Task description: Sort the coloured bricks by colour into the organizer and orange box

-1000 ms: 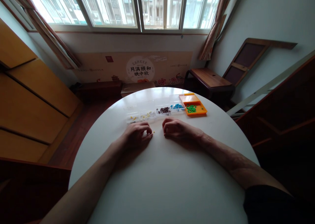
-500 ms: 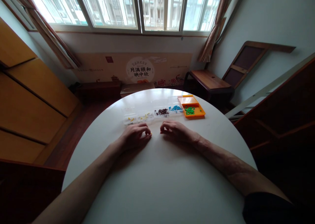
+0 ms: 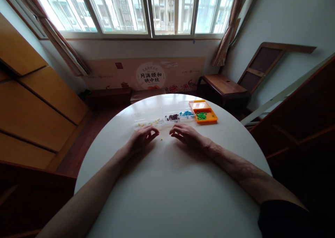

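Both my forearms rest on a round white table (image 3: 170, 196). My left hand (image 3: 141, 137) lies near the table's middle with its fingers loosely spread and nothing in them. My right hand (image 3: 184, 134) lies a little to its right, fingers also apart and empty. A tiny yellow piece (image 3: 161, 139) lies on the table between the two hands. Just beyond the fingertips stands a row of clear small boxes (image 3: 157, 120) with yellow, dark brown (image 3: 173, 117) and blue pieces (image 3: 186, 113). An orange tray (image 3: 205, 114) with green pieces ends the row on the right.
Wooden cabinets (image 3: 31, 109) stand at the left. A low wooden bench (image 3: 222, 86) and a leaning frame stand at the right, under the window. A printed cardboard panel (image 3: 149, 75) leans against the far wall. Dark furniture fills the right edge.
Both hands have uncurled from loose fists to spread fingers and slid slightly towards the boxes. The camera has shifted a little.
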Tool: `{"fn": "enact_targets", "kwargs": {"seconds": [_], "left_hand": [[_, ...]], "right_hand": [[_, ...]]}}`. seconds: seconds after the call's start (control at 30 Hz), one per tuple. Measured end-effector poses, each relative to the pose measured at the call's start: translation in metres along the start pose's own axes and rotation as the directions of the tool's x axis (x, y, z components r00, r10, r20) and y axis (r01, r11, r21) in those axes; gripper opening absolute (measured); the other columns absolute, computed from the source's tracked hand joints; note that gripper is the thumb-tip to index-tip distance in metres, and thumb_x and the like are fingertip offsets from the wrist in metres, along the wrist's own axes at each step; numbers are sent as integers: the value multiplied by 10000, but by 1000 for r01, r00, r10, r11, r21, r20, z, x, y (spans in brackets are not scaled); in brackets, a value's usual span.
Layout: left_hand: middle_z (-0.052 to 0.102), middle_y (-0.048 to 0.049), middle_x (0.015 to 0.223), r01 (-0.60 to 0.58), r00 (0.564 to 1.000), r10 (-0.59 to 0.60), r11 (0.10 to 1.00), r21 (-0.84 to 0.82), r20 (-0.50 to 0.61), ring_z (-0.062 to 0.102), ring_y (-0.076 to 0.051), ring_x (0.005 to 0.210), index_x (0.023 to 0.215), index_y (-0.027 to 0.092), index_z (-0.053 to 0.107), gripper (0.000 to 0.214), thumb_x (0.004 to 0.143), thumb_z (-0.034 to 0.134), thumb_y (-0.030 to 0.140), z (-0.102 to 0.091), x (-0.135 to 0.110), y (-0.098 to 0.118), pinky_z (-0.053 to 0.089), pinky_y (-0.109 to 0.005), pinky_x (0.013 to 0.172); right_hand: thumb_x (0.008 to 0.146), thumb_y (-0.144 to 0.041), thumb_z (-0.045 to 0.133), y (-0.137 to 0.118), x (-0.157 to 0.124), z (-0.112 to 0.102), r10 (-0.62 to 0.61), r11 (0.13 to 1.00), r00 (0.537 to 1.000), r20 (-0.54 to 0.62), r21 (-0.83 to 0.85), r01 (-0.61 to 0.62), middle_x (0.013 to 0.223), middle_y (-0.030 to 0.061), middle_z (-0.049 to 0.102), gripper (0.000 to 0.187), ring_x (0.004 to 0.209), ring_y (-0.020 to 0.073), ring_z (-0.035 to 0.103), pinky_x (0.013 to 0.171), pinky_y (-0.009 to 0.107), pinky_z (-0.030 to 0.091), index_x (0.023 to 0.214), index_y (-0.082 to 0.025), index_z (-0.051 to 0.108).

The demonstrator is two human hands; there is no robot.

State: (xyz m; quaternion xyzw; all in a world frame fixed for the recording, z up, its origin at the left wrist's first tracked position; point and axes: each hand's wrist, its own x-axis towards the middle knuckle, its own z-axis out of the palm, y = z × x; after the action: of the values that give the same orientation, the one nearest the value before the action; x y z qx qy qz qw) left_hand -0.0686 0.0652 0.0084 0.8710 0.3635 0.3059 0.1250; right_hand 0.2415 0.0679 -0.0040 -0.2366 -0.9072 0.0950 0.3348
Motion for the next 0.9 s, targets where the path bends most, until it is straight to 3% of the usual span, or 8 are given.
{"fn": "enact_targets", "kwargs": {"seconds": [0.17, 0.3, 0.43, 0.57, 0.67, 0.9], "left_hand": [[760, -16, 934, 30, 994, -21, 996, 82, -110, 657, -127, 697, 1060, 209, 729, 162, 1099, 612, 314, -6, -2, 2, 499, -245, 717], [777, -21, 1071, 170, 970, -129, 966, 193, -207, 680, -128, 726, 1065, 224, 739, 157, 1080, 628, 334, -16, -4, 2, 483, -249, 700], [785, -15, 1045, 353, 904, -249, 895, 275, -348, 682, -146, 703, 1063, 233, 761, 131, 1030, 682, 333, -24, -5, -3, 461, -274, 673], [742, 11, 804, 484, 834, -333, 824, 294, -440, 674, -183, 666, 1077, 268, 808, 138, 979, 742, 340, -27, -7, -12, 429, -292, 657], [706, 27, 698, 510, 814, -342, 808, 296, -470, 654, -192, 620, 1083, 289, 826, 151, 964, 763, 357, -27, -9, -16, 408, -292, 631], [737, 15, 758, 467, 837, -310, 833, 295, -450, 672, -192, 643, 1110, 269, 814, 179, 964, 767, 360, -28, -8, -7, 435, -292, 649]], "right_hand": [[1179, -310, 532, -3, 0, 1, -36, 998, 996, -77, -47, 33, 1046, 84, 762, 207, 933, 208, 683, 858, 328, 547, 1107, -216, 702], [1185, -296, 517, -4, 1, 2, -54, 996, 992, -113, -73, 46, 1036, 81, 758, 208, 926, 208, 683, 849, 326, 541, 1125, -215, 699], [1190, -294, 493, -5, 1, 2, -38, 996, 993, -108, -78, 30, 1035, 82, 732, 221, 901, 204, 672, 821, 313, 535, 1148, -222, 697], [1186, -292, 496, -4, 1, 3, -26, 997, 993, -116, -75, 18, 1055, 86, 709, 209, 877, 198, 654, 785, 306, 526, 1162, -223, 692], [1177, -295, 519, -4, 0, 4, -13, 998, 993, -119, -55, 7, 1085, 90, 709, 184, 885, 197, 654, 789, 307, 533, 1161, -225, 689], [1152, -327, 601, -5, 2, 2, 19, 998, 993, -118, 65, -11, 1069, 80, 725, 155, 868, 179, 671, 783, 291, 551, 1086, -222, 695]]}}
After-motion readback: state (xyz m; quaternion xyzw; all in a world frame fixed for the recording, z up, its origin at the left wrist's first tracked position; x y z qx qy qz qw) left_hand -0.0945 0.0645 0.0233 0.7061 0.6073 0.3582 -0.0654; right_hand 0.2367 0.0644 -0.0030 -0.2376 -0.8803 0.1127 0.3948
